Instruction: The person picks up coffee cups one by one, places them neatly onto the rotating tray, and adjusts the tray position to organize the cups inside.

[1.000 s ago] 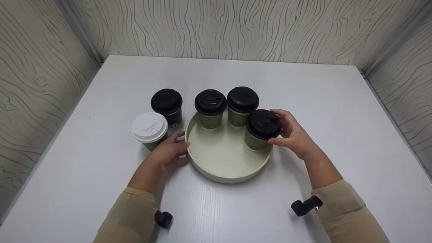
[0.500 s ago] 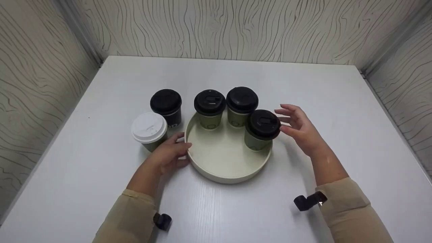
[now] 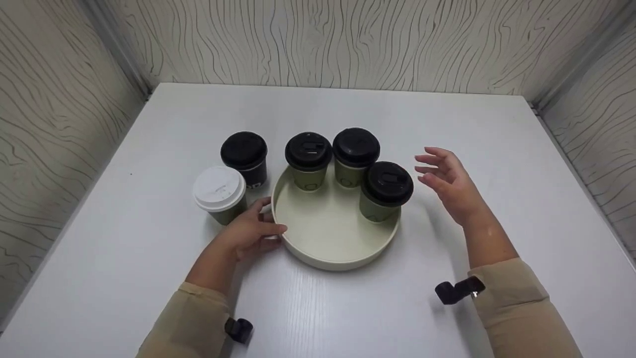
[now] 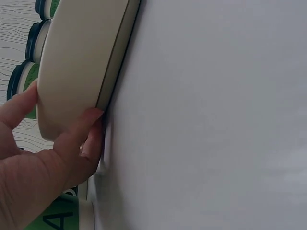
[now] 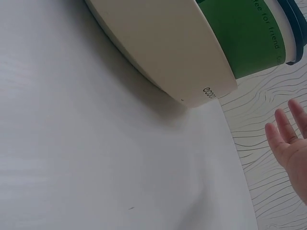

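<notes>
A round cream tray (image 3: 323, 233) bears three green paper coffee cups with black lids: one at its back left (image 3: 309, 154), one at its back (image 3: 356, 149), one at its right (image 3: 386, 186). My left hand (image 3: 248, 231) grips the tray's left side, thumb over the rim; in the left wrist view, fingers (image 4: 93, 117) reach the lower edge of its wall. Apart from the right-hand cup, my right hand (image 3: 449, 186) hangs in the air with fingers spread and nothing in them. The right wrist view shows that cup's green side (image 5: 247, 38) above the tray wall (image 5: 158, 48).
Left of the tray, a white-lidded green cup (image 3: 220, 191) stands close beside my left hand. Behind it is a black cup with a black lid (image 3: 244, 151). Everything is on a white table (image 3: 318, 313), with wood-patterned walls (image 3: 318, 44) at the back and sides.
My right hand has let go of the right-hand cup and moved away to the right and back. My left thumb has slid slightly forward along the tray's rim toward me.
</notes>
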A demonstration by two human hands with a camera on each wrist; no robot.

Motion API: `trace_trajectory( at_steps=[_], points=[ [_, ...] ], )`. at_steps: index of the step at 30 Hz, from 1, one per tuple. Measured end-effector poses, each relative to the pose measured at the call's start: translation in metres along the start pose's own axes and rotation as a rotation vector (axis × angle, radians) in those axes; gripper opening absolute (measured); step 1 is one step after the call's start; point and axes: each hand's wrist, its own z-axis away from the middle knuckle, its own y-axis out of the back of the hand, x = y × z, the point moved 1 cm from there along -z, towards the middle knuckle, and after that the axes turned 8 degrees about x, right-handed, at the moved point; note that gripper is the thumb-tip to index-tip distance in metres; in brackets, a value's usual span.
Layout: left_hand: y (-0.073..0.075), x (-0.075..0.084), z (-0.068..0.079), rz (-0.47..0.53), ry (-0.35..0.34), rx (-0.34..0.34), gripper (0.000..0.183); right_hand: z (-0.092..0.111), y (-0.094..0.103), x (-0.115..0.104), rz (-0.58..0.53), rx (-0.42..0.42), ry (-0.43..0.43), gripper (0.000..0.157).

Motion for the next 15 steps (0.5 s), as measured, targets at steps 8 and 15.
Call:
trace_trajectory(
  at_steps=[8,15],
  points=[
    [-0.0006,0.0020,-0.0029,-0.004,-0.033,0.013,0.072,0.0012,0.0020,0.0020,-0.002,0.002,-0.010,0.049],
    [-0.0008,0.0025,-0.0038,-0.001,-0.055,0.021,0.063,0.0019,0.0049,0.0031,-0.005,0.002,-0.010,0.048]
  ],
)
